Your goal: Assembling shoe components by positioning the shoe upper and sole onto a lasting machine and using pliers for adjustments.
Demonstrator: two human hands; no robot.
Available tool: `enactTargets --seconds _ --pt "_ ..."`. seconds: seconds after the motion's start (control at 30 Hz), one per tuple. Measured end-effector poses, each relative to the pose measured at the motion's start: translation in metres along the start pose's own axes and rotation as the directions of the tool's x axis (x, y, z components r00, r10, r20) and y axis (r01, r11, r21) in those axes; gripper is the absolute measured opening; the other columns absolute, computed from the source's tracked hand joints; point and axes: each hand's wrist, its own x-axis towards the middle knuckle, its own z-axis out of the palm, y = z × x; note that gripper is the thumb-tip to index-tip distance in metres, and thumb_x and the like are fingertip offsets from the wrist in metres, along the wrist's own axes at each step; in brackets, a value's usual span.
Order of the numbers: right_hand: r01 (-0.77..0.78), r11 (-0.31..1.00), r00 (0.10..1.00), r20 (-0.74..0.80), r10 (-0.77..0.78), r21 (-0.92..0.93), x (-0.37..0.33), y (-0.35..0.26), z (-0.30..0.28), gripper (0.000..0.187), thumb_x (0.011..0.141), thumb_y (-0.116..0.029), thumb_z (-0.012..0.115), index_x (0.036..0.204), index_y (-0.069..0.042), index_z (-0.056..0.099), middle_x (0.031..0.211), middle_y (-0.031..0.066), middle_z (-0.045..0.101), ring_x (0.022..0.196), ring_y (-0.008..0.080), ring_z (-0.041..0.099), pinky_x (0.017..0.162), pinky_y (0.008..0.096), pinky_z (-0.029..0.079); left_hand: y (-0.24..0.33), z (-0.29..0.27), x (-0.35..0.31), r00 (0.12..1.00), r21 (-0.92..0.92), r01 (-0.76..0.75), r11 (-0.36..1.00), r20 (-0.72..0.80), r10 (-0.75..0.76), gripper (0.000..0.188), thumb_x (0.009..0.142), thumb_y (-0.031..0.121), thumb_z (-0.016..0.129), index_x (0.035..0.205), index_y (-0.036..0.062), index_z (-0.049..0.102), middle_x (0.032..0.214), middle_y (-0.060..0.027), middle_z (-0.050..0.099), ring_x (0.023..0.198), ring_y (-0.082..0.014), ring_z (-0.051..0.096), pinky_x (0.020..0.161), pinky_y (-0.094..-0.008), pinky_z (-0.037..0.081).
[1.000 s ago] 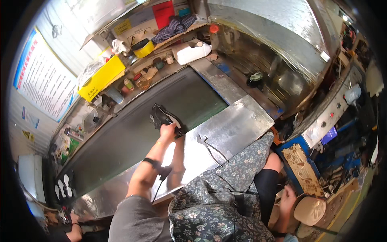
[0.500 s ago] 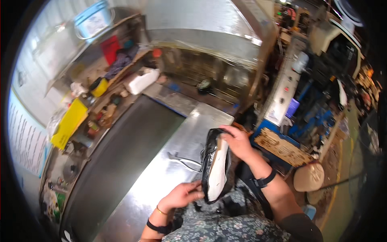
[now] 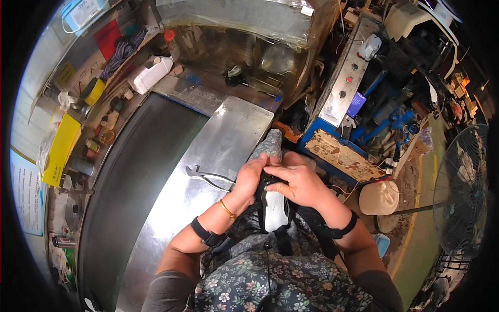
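Conveyor belt point(image 3: 138, 166), dark and flat, runs diagonally across the left half of the view. Steel table point(image 3: 228, 130) adjoins the belt along the belt's right edge. Blue machine point(image 3: 319, 128) stands beyond the table's upper right corner; its white control panel point(image 3: 332, 106) carries push-buttons, one red, and a violet printed card point(image 3: 356, 105). Black fan point(image 3: 470, 193) stands at far right. Shelf point(image 3: 55, 216) follows the belt's left edge.

Containers: yellow box point(image 3: 62, 151) sits on the shelf, with its interior out of sight. White jug point(image 3: 149, 75) is near the belt's upper left corner; the opaque wall conceals its contents. Blue bucket point(image 3: 83, 13) is at top left, contents likewise hidden. Brown jar point(image 3: 107, 137) and metal cylinder point(image 3: 81, 167) stand along the shelf; their fill cannot be determined.

Markings: poster point(image 3: 26, 197) at the left bears lines of dark print. The bucket carries a white label, and the yellow box shows dark characters on its side.

Shoe point(image 3: 275, 210), black with a white sole, is over the lap, just beside the table's right edge. Left hand point(image 3: 248, 179) and right hand point(image 3: 301, 182) both grip it, fingers meeting at its upper end. Metal pincers point(image 3: 209, 178) rest on the table near its right edge, beside the left hand.
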Motion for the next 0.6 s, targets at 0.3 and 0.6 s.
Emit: enactTargets --seconds 0.3,0.6 --pt "-0.46 0.775 0.853 -0.027 0.522 0.434 -0.048 0.035 0.081 0.028 0.099 -0.014 0.053 0.117 0.006 0.059 0.104 0.0088 0.068 0.092 0.0168 0.063 0.083 0.0277 0.048 -0.011 -0.041 0.001 0.84 0.761 -0.437 0.479 0.154 0.521 0.049 0.086 0.011 0.066 0.131 0.0004 0.05 0.125 -0.0155 0.055 0.12 -0.0262 0.051 0.103 -0.0344 0.039" --pt "-0.792 0.132 0.467 0.454 0.759 0.596 -0.032 0.052 0.118 0.073 0.101 -0.058 0.031 0.121 0.005 0.06 0.098 0.0097 0.066 0.092 0.0165 0.058 0.087 0.0292 0.045 -0.035 -0.057 0.004 0.998 0.176 -0.024 0.984 -0.046 0.033 0.043 0.084 0.001 0.069 0.124 0.0052 0.052 0.106 -0.0019 0.059 0.096 -0.0107 0.056 0.086 -0.0245 0.047"
